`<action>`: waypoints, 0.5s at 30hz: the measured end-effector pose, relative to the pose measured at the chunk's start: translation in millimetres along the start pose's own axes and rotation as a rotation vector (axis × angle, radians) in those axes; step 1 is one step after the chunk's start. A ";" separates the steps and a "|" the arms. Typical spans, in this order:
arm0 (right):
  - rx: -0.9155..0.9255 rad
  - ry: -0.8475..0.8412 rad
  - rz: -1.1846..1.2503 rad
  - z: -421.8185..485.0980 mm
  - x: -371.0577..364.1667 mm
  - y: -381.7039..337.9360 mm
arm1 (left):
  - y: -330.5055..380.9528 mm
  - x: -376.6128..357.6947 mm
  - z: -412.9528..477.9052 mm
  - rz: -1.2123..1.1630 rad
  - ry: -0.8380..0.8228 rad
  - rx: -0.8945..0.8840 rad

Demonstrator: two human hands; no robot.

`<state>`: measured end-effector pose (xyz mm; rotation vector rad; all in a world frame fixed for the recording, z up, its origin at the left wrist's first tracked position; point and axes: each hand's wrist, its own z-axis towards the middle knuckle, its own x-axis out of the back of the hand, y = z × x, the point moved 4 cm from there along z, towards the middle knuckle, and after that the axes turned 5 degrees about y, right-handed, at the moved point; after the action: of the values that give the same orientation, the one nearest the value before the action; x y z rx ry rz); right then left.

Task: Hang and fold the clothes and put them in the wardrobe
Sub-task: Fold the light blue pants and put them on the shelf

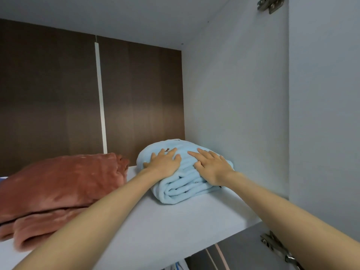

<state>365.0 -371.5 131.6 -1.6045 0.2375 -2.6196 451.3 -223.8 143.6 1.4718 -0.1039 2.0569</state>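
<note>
**Both hands flat on the blue bundle on the wardrobe shelf**

At the far left a folded rust-coloured fleece lies on the pale shelf, its thick layers stacked and its near edge close to the shelf's front. Behind it stands the dark brown back panel, crossed from top to bottom by a narrow white strip.

Just right of the fleece, with a small gap of bare shelf between them, sits the folded light blue garment, a soft rounded bundle with its folded layers facing the camera. It lies toward the right end of the shelf, near the grey side wall.

The left hand rests palm down on the bundle's top left, fingers straight and spread, gripping nothing. The right hand lies palm down on the top right in the same way, fingers extended and pressed onto the cloth. The two hands are near each other but do not touch.

Further right, a metal hinge shows at the top edge and a second hinge below the shelf, beside the open grey door.
</note>
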 end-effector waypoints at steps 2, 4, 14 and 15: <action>-0.012 -0.054 0.006 -4.3 5.8 -2.3 | 0.2 8.0 -9.2 -0.030 0.038 -0.031; -0.017 -0.085 0.020 -10.5 16.5 -3.7 | 2.5 19.3 -21.0 -0.074 0.093 -0.068; 0.000 0.341 0.270 -97.9 103.4 1.4 | 76.2 98.3 -135.5 0.090 0.389 -0.195; 0.008 0.347 0.304 -110.1 110.1 3.7 | 86.0 102.7 -150.4 0.096 0.401 -0.204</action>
<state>216.7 -378.7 178.7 -1.0049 0.4472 -2.6275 260.8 -191.3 200.3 0.9302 -0.2181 2.3006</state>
